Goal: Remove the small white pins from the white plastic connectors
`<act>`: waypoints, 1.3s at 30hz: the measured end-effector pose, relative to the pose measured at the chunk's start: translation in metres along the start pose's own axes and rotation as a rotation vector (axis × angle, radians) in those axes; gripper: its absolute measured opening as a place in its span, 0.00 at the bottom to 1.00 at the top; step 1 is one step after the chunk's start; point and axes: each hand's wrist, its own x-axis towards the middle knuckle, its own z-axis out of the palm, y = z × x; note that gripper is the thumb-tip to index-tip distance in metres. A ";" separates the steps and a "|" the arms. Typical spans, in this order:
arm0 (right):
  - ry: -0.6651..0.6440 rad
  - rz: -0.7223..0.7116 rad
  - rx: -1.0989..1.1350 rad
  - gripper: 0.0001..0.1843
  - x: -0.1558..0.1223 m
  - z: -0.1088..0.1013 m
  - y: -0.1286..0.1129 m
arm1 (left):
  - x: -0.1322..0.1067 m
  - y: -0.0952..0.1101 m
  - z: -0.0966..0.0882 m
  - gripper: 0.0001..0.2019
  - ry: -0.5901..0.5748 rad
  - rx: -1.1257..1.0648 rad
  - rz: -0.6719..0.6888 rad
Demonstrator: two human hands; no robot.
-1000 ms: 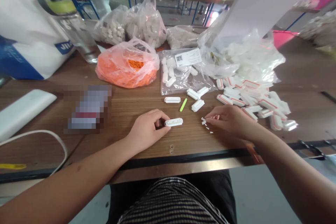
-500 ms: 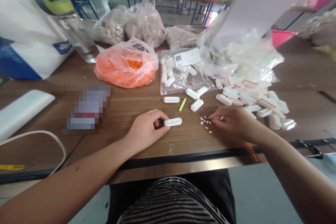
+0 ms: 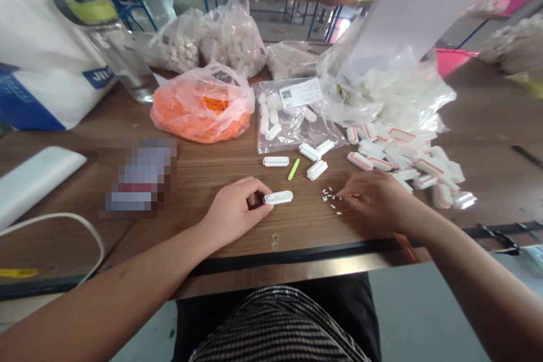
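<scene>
My left hand (image 3: 240, 206) grips the left end of a white oblong plastic part (image 3: 278, 197) with a row of small slots along it. My right hand (image 3: 369, 195) rests low over the table to the right, thumb and fingers drawn together at the edge of several tiny white pieces (image 3: 333, 197). Whether a piece is between those fingertips is too small to tell. Beyond the held part lie a similar white part (image 3: 275, 162), a lime-green thin-tipped tool (image 3: 293, 169) and a few more white parts (image 3: 317, 169).
At the right is a pile of white parts with red edging (image 3: 401, 153). Clear bags (image 3: 297, 124) and a pink bag of orange pieces (image 3: 203, 107) line the back. A bottle (image 3: 123, 56), a blurred-out flat object (image 3: 139, 175) and a white device with a cable (image 3: 42, 178) stand left.
My right hand's fingertips have come down and closed in slightly at the tiny white pieces. My left hand and the part in it stay almost in place.
</scene>
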 end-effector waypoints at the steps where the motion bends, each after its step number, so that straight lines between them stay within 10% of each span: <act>1: 0.010 0.007 0.010 0.11 -0.001 -0.001 0.001 | 0.000 0.000 0.000 0.06 0.000 0.000 -0.002; 18: 0.048 0.470 0.102 0.08 -0.002 0.005 -0.023 | -0.001 0.001 0.001 0.05 0.008 -0.016 -0.002; 26: 0.069 0.112 0.376 0.07 0.038 0.005 -0.070 | -0.001 0.002 0.003 0.05 0.010 -0.040 -0.036; 39: 0.024 -0.012 0.328 0.07 0.061 0.025 -0.078 | -0.003 0.002 0.003 0.04 0.025 -0.054 0.017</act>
